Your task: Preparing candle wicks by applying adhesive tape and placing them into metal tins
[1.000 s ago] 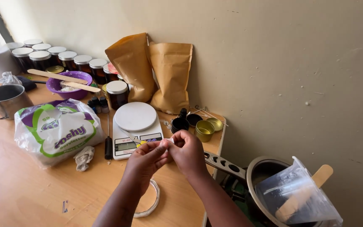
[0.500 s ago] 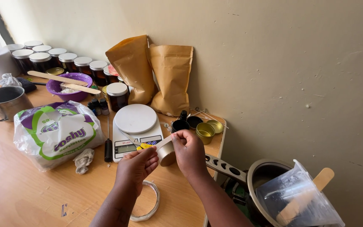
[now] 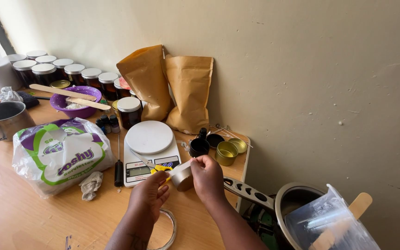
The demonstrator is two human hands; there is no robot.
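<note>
My right hand [image 3: 208, 179] grips a small round beige tin or roll [image 3: 181, 176] just in front of the white kitchen scale [image 3: 149, 139]. To its left, my left hand [image 3: 148, 200] holds scissors with yellow handles [image 3: 161, 169]; their blades point back over the scale's display. The two hands are close together above the wooden table [image 3: 19, 217]. A flat ring of tape [image 3: 170, 229] lies on the table under my left wrist, partly hidden.
Behind the scale are two brown paper pouches [image 3: 172, 88], a row of lidded dark jars [image 3: 65, 71], a purple bowl with wooden sticks [image 3: 75, 104] and small open tins [image 3: 227, 153]. A napkin pack [image 3: 61, 155] and metal mug [image 3: 3, 120] sit left. A pot holding a plastic bag [image 3: 311, 217] stands right.
The hands were pressed together a second ago. They have since drawn slightly apart, and the round beige object and the yellow scissor handles have come into view between them.
</note>
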